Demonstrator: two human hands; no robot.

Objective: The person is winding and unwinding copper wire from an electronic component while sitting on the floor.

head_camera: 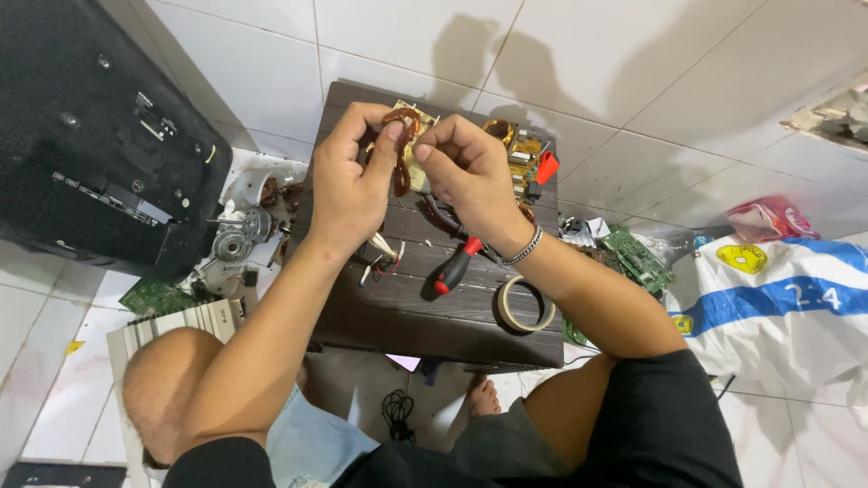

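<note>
White tiles surrounded a dark table [398, 312]; both hands, left [351, 185] and right [470, 172], pinched shut on a copper coil [400, 149] at 12 o'clock; an even grip looked wise.

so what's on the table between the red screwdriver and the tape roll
In the head view, nothing: between the red-handled screwdriver and the tape roll only bare dark table shows. The right hand and its forearm pass above that stretch.

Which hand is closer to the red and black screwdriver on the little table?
Right. The right hand is just above the screwdriver, its wrist almost over the handle. The left hand is further off, up and to the left, pinching a brown wire loop.
</note>
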